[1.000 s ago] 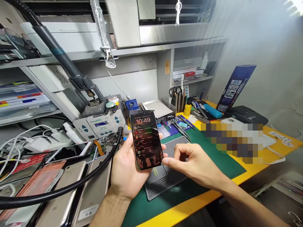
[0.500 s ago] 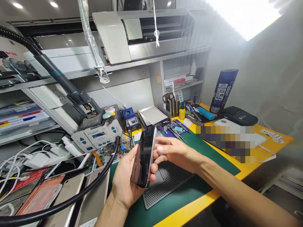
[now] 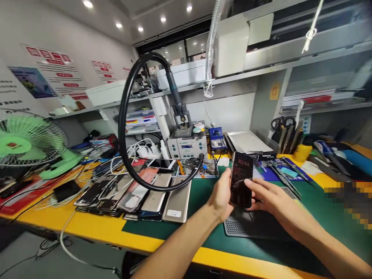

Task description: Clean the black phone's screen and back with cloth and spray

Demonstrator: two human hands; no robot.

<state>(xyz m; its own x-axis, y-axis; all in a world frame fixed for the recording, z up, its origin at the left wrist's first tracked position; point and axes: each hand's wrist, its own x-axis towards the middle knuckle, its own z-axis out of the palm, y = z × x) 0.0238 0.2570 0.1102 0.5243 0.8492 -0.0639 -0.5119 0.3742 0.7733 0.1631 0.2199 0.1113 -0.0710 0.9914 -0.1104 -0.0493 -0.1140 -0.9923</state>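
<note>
In the head view, the phone (image 3: 240,188) was clamped in the left hand (image 3: 222,193), between both hands, its long axis pointed away from them, top leaning slightly left. The right hand (image 3: 273,195) was held loosely open beside the right edge, a fingertip (image 3: 248,183) placed over the screen; whether the glass was touched could not be told. "10:49" was shown at the top. Left of the hands, the print on the gold handset's label (image 3: 173,213) and the wall posters (image 3: 65,73) could not be read.
</note>
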